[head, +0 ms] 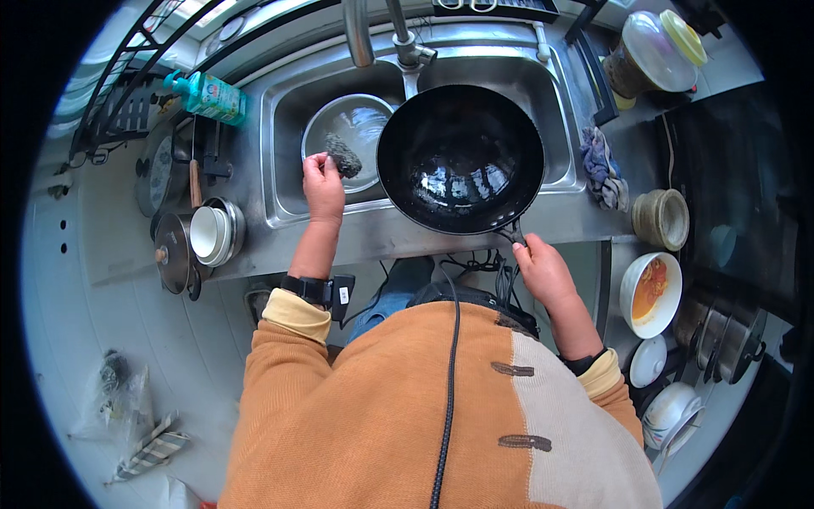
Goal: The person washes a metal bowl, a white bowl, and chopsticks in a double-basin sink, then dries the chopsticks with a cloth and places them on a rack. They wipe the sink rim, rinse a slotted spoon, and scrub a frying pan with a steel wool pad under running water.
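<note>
My left hand [324, 184] pinches a dark grey scouring pad [343, 155] over a round metal basin [362, 121]. The basin stands in the left bowl of a double stainless-steel sink [272, 159] and seems to hold water. By its short handle [514, 233], my right hand [542, 266] grips a black wok [461, 153]. The wok is over the right bowl and covers part of the divider, its inside turned up and shiny, with bright reflections. Much of the right bowl is hidden beneath it.
A faucet [410, 51] rises behind the sink. A green pump bottle [210, 98], stacked white bowls [210, 235] and a lidded pot [175, 254] stand left. On the right are a crumpled cloth [602, 168], a stone mortar [661, 219] and a bowl of orange-red food [650, 296].
</note>
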The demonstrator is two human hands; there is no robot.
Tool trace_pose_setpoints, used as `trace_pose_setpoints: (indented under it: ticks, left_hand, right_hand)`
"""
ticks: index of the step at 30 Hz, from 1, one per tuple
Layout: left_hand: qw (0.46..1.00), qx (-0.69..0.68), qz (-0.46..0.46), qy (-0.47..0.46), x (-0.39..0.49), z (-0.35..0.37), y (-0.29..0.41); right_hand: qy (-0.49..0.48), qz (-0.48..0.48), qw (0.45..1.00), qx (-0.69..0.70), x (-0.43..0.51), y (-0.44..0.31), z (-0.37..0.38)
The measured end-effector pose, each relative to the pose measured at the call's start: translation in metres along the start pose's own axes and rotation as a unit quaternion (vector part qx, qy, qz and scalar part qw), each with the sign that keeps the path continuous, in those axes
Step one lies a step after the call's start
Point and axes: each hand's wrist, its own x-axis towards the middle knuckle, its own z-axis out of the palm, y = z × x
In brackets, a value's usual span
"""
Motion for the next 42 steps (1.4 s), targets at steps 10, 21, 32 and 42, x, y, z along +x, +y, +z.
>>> trace_pose_setpoints:
  ticks: [10, 21, 32, 42]
  left_hand:
    - [0.989, 0.015, 0.115, -0.088, -0.015, 0.023, 0.027]
    - [0.997, -0.067, 0.007, 0.038, -0.002, -0.002, 0.009]
    - [0.992, -0.058, 0.1, -0.056, 0.019, 0.043, 0.05]
    - [0.999, 0.021, 0.04, -0.003, 0.103, 0.063, 0.018]
  right_hand:
    - [-0.014, -0.02, 1.0, -0.006, 0.008, -0.001, 0.008]
    - [-0.032, -0.026, 0.999, 0.007, 0.037, -0.005, 0.005]
    - [-0.04, -0.088, 0.993, -0.068, 0.026, -0.032, 0.011]
    - [-0.08, -0.073, 0.993, -0.043, 0.038, -0.023, 0.015]
